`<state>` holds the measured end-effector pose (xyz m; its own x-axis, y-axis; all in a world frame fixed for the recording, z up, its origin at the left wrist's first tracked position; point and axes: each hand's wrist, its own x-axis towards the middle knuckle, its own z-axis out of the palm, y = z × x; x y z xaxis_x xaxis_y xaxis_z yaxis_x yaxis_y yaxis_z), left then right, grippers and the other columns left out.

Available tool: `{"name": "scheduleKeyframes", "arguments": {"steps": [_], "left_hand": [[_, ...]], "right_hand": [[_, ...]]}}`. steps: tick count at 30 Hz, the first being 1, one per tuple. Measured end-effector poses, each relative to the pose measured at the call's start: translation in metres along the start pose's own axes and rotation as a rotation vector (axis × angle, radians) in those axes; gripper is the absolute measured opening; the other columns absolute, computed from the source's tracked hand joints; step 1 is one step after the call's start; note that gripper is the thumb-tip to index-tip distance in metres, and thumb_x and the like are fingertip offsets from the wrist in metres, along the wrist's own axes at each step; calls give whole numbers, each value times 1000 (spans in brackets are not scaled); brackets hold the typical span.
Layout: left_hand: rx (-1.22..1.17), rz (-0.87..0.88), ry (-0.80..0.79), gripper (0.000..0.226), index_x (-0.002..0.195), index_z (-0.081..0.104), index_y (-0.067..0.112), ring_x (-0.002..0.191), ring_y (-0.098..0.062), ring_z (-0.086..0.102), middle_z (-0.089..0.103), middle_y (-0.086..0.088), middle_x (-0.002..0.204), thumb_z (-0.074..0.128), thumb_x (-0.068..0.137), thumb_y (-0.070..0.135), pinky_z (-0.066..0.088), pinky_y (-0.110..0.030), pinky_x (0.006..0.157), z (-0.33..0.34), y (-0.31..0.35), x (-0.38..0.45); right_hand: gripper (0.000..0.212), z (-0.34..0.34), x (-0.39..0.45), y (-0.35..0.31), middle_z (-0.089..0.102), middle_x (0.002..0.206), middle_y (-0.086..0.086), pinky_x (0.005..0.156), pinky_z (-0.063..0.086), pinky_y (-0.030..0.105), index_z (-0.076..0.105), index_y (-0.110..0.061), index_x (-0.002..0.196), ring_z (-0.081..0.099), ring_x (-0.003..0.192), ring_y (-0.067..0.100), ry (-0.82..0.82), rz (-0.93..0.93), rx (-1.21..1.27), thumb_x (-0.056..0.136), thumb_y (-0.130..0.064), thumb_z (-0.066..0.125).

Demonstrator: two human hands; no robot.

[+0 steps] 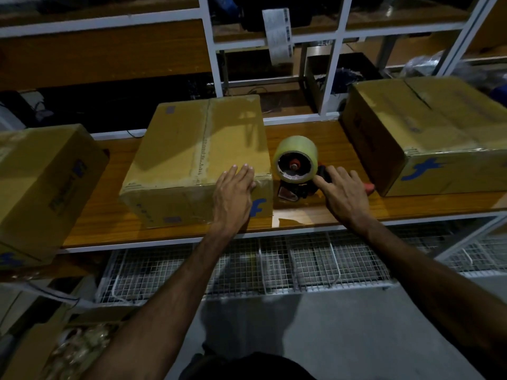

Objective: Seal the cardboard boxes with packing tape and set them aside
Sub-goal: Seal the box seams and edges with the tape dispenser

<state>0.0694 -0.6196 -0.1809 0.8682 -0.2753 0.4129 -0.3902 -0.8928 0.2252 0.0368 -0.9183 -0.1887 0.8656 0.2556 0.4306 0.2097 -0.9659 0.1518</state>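
Middle box (pixel 192 157), worktop (pixel 301 212) centre: left hand (pixel 233 190) flat, fingers straight; tape dispenser (pixel 297 165) beside it: right hand (pixel 345 192) fingers on handle, grip cannot be told.

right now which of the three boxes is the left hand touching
The middle box, just left of the tape dispenser. The left hand rests flat on its near right corner; the left box and the right box go untouched.

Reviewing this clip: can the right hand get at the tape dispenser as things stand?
Probably yes. The right hand is already at the tape dispenser, fingers over its handle, with nothing between them. The middle box sits to its left, under the left hand.
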Motion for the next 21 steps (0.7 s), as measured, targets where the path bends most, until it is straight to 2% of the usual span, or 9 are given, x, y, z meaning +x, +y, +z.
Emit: {"name": "scheduleKeyframes", "arguments": {"steps": [4,8,12,17,21], "left_hand": [[-6,0,12,45,152,52,14,149,-28,42,51,-5,158,51,108,20,27,-46,126,3,-1,0],[-12,-4,18,44,152,53,14,149,-28,42,51,-6,157,50,109,21,28,-46,126,2,0,0],[-1,-7,13,43,153,51,14,150,-28,41,50,-6,158,47,110,23,27,-47,127,2,-1,2],[6,6,26,45,152,52,15,149,-28,43,52,-6,157,51,107,17,29,-49,125,5,-4,0],[8,5,36,51,152,50,14,149,-29,43,52,-7,156,52,101,7,29,-50,125,5,-4,0]], "right_hand": [[36,1,4,-2,54,112,16,75,43,45,49,-22,134,52,94,32,-5,-42,-31,100,-14,58],[41,-3,9,3,54,116,17,77,44,45,48,-21,137,53,96,31,-31,-62,-25,98,-14,58],[54,0,-8,21,56,117,17,77,45,46,43,-20,138,57,97,34,-39,9,97,91,-4,67],[50,1,-25,41,51,110,16,71,43,47,49,-14,132,49,91,36,-21,211,198,88,-1,67],[49,-1,-25,45,50,108,16,69,40,45,47,-15,132,48,89,35,21,166,186,89,-1,65]]}}
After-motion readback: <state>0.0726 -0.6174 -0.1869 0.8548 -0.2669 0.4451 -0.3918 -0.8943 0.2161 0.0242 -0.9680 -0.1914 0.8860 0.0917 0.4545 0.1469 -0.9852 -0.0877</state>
